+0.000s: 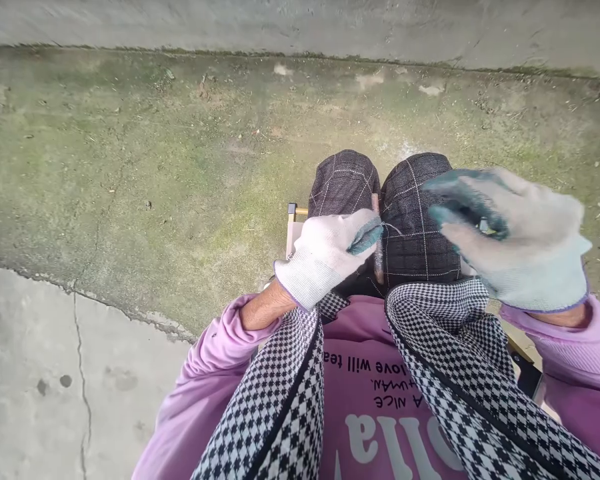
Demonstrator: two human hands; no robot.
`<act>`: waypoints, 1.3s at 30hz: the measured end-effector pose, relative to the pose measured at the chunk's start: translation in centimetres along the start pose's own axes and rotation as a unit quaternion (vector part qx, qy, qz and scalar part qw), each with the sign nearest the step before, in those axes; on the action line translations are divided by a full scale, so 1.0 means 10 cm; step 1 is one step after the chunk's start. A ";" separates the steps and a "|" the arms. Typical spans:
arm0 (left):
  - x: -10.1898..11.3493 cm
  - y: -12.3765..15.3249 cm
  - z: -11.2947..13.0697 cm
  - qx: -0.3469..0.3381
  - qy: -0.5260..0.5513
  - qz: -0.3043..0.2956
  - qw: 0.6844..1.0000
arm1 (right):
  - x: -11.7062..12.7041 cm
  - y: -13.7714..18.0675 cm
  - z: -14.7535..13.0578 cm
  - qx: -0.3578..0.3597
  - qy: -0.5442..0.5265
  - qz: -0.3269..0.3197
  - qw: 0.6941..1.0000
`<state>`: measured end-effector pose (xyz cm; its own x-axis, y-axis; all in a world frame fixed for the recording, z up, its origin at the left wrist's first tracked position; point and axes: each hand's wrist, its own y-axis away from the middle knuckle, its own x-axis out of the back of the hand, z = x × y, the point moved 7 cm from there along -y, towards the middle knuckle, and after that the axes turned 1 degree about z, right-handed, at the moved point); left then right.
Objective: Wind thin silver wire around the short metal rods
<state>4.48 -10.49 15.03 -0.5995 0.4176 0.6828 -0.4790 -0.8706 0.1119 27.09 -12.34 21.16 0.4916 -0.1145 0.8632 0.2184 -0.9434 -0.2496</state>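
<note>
My left hand [330, 253], in a white glove with green-coated fingertips, is closed over a slender brown stick [379, 263]. The stick runs lengthwise between my knees, showing above and below the fingertips. From those fingertips a thin pale strand [393, 229] curves out to the right. Raised over the right thigh, my right hand [520, 233] wears a matching glove, its fingers curled in and thumb close to them. A small whitish and yellow bit [486, 227] shows in the gap inside the curled fingers. What the right fingertips pinch, if anything, cannot be made out.
Dark checked trousers [423, 220] cover my knees under the hands. Part of a seat frame with a black-capped corner [293, 209] shows at the left. Mossy concrete ground [155, 180] spreads ahead, up to a grey wall base [300, 27]. Cracked paler concrete [45, 360] lies at lower left.
</note>
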 end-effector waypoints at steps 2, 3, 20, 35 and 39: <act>0.02 0.00 0.01 0.004 -0.008 -0.003 1.000 | 0.09 0.06 -0.03 -0.027 0.005 0.050 0.998; 0.03 -0.01 0.01 0.005 -0.011 -0.004 1.000 | 0.06 0.08 -0.07 -0.026 -0.009 0.050 0.998; -0.03 0.02 0.01 0.008 0.130 -0.003 0.991 | -0.54 0.13 -0.05 0.032 -0.013 -0.135 0.990; -0.01 0.05 0.04 -0.002 0.085 -0.014 0.996 | -0.40 0.10 -0.09 0.036 -0.084 -0.079 0.993; -0.03 0.03 0.00 -0.004 0.075 -0.007 0.997 | -0.43 0.11 -0.06 0.007 -0.083 -0.072 0.994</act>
<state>4.50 -10.91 14.92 -0.6818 0.4641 0.5654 -0.4928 -0.8626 0.1139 24.77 -13.09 17.45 0.5875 0.0747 0.8058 0.3066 -0.9420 -0.1362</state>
